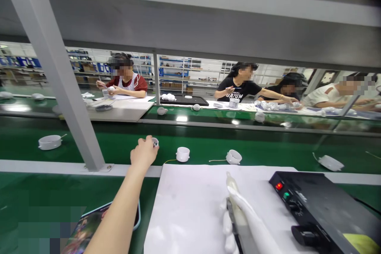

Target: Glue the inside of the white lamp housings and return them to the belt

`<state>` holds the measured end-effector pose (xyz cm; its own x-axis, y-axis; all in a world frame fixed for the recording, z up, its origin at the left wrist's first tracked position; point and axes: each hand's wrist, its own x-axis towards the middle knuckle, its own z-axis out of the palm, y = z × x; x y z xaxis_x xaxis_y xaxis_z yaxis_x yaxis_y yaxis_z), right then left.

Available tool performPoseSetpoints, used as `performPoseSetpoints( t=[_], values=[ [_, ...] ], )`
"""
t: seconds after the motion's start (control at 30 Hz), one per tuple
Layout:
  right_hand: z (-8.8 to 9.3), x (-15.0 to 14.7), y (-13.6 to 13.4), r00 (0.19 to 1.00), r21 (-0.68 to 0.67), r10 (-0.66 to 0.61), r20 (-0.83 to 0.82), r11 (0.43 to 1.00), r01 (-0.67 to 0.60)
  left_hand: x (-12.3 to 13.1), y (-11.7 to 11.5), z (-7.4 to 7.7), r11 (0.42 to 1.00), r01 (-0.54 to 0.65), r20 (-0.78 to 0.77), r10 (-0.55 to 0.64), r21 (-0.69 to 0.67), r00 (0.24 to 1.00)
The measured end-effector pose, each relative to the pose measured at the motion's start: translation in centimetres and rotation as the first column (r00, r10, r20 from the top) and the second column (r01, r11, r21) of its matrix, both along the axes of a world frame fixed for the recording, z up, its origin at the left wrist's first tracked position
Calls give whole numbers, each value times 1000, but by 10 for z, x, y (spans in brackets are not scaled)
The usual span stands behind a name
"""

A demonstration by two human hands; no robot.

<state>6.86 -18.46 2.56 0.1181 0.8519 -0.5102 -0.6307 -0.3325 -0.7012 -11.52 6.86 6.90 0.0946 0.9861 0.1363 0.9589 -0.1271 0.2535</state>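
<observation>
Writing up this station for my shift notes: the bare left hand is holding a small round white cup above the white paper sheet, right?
Not quite: the head view shows the bare left hand holding the small round white cup above the green conveyor belt, not above the white paper sheet.

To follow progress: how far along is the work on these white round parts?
Done: wired white round plastic housings sit on the green conveyor belt. In hand: the left hand holds a small white plastic cup; the white-gloved right hand grips a narrow metal tool above a white paper sheet. Left: that cup, not yet set down.
</observation>
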Motion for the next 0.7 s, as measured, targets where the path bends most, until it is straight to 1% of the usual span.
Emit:
performPoseSetpoints(
  t=[0.03,0.07,0.1,0.13,0.17,0.2,0.27,0.33,0.37,0.43,0.5,0.57,0.7],
  values=[
    [0,0,0,1000,3,-1,0,1000,1,4,-3,6,995,45,51,-50,94,997],
    [-1,0,1,1000,7,-3,0,1000,3,10,-7,13,970,104,111,-131,220,985],
    [-1,0,1,1000,11,-5,-1,1000,5,17,-12,18,916,167,164,-240,364,957],
    [-2,0,1,1000,17,-8,0,1000,8,26,-19,23,834,228,192,-365,503,911],
    [-2,1,1,1000,23,-12,1,1000,12,36,-26,25,736,285,186,-486,614,854],
    [-2,1,0,1000,29,-17,3,999,17,47,-34,24,644,345,149,-586,683,797],
    [-2,1,0,1000,43,-28,12,999,28,69,-50,13,485,475,32,-724,734,689],
    [-1,2,-1,999,55,-41,24,998,40,89,-64,-6,364,590,-76,-805,721,589],
    [-1,2,-2,998,59,-48,29,997,46,96,-70,-16,319,629,-112,-829,709,547],
    [-1,2,-2,998,62,-58,37,996,56,107,-79,-35,250,663,-151,-861,705,486],
    [-1,2,-1,997,59,-66,37,996,63,113,-86,-46,200,648,-159,-878,735,451],
    [-1,2,0,997,51,-67,31,997,65,114,-92,-50,168,609,-153,-885,775,439],
    [0,2,2,998,33,-57,15,998,57,115,-98,-47,149,564,-155,-877,812,455]
  ],
)
